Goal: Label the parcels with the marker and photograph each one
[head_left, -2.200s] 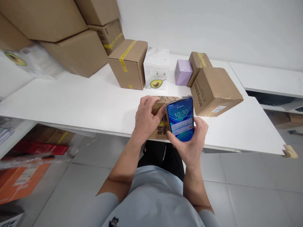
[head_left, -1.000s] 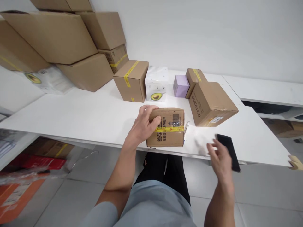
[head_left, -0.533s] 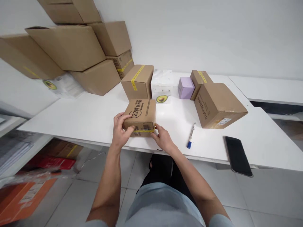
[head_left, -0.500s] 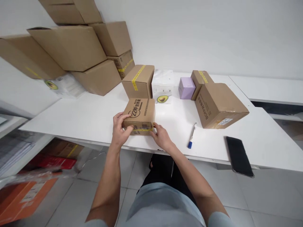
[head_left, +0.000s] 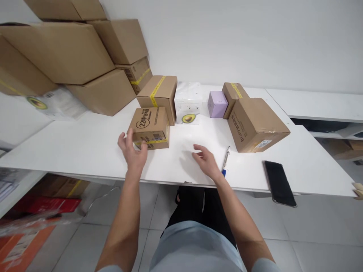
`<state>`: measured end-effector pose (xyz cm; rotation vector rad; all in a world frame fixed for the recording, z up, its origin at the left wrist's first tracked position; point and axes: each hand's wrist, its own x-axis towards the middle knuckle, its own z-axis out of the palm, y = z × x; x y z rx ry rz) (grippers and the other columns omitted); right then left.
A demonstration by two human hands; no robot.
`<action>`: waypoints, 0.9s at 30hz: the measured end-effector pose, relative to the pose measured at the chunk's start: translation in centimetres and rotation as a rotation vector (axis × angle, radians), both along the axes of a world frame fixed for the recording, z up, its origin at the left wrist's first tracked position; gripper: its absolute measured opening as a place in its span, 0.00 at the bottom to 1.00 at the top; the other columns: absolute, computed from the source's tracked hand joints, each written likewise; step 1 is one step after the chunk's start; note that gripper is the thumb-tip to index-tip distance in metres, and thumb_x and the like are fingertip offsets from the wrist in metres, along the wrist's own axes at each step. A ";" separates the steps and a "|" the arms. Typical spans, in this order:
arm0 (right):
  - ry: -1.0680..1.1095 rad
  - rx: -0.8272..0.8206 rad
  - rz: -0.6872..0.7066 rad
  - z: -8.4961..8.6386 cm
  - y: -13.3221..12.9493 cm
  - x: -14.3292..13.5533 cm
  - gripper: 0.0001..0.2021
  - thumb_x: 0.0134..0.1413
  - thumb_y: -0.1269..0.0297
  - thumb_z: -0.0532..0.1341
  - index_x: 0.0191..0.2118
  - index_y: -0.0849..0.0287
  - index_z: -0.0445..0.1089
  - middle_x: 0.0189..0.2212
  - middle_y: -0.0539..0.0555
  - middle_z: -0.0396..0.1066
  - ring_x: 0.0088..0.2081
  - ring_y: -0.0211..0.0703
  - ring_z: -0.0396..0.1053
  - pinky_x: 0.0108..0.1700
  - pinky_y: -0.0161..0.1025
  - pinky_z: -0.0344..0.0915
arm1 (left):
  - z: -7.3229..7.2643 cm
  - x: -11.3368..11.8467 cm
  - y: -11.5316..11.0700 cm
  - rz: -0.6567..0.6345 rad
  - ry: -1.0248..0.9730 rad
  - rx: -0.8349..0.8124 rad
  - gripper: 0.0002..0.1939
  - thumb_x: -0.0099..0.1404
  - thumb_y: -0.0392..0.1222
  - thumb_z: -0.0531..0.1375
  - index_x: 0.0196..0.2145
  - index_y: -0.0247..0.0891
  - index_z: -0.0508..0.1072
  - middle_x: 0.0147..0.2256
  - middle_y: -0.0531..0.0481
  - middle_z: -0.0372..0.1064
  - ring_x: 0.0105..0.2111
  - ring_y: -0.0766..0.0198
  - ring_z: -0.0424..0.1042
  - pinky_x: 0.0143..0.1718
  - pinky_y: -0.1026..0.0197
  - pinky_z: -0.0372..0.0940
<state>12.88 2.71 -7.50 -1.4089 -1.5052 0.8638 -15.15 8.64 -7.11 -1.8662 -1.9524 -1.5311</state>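
A small brown cardboard box [head_left: 150,124] with black print and "22" on its top stands on the white table, yellow tape along its front side. At its front left corner is my left hand [head_left: 132,153], fingers apart and the thumb before the front face; whether the fingertips still touch the cardboard I cannot tell. My right hand [head_left: 205,161] hovers over the tabletop, empty, with its fingers loosely curled and apart. Just right of it lies a white marker [head_left: 226,160] with a blue end.
Large cartons [head_left: 62,53] are stacked at the left. Behind the small box stand a taped carton [head_left: 159,90] and a white avocado-print package [head_left: 187,105]. A purple box [head_left: 217,104], a BOPP carton [head_left: 258,122] and a black phone [head_left: 279,183] overhanging the table edge are on the right.
The small box has shifted back and left, closer to the taped carton. My right hand has left it and moved right; my left hand's grip has loosened. The camera view has turned slightly.
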 end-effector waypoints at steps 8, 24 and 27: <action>-0.679 -0.280 -0.402 -0.8 -3.5 8.4 0.30 0.59 0.53 0.60 0.64 0.59 0.60 0.46 0.63 0.67 0.42 0.52 0.73 0.41 0.45 0.68 | -3.6 10.5 -2.8 -0.266 0.120 -0.103 0.15 0.66 0.40 0.54 0.48 0.40 0.73 0.49 0.42 0.68 0.53 0.52 0.68 0.61 0.45 0.63; -0.306 0.080 -0.474 -5.5 -3.8 10.3 0.19 0.59 0.61 0.54 0.52 0.61 0.71 0.32 0.54 0.73 0.26 0.39 0.66 0.36 0.41 0.69 | 4.4 32.9 16.9 -0.559 0.459 -0.335 0.32 0.68 0.40 0.51 0.69 0.47 0.55 0.73 0.49 0.40 0.70 0.35 0.41 0.65 0.30 0.47; -0.296 0.095 -0.475 -5.3 -3.7 10.2 0.18 0.60 0.62 0.53 0.52 0.61 0.70 0.32 0.54 0.73 0.27 0.39 0.68 0.35 0.40 0.69 | 4.3 35.4 19.6 -0.592 0.455 -0.375 0.31 0.69 0.39 0.48 0.69 0.45 0.55 0.72 0.51 0.44 0.71 0.37 0.36 0.67 0.28 0.39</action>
